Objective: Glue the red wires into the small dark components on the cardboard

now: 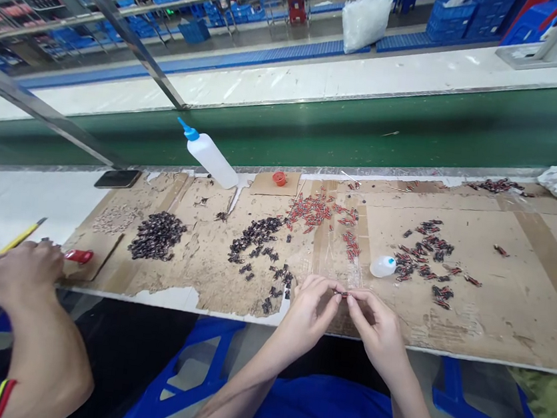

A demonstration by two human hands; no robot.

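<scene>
My left hand (311, 307) and my right hand (375, 324) meet at the front edge of the cardboard, thumbs and forefingers pinched together. Between them is a small dark and reddish part (343, 295), mostly hidden by the fingertips. Left of my hands lie loose black parts (255, 236). Just beyond is a scattered heap of small red parts (311, 211). To the right are joined-looking black and red pieces (425, 249), with a small white bottle with a blue tip (382, 266) beside them.
A tall white squeeze bottle (213, 161) leans near the back, with a red cup (279, 178) to its right. A dark pile of parts (157, 235) and a phone (117, 178) lie leftward. A co-worker's hands (25, 267) work at left. Behind runs a green conveyor belt (318, 129).
</scene>
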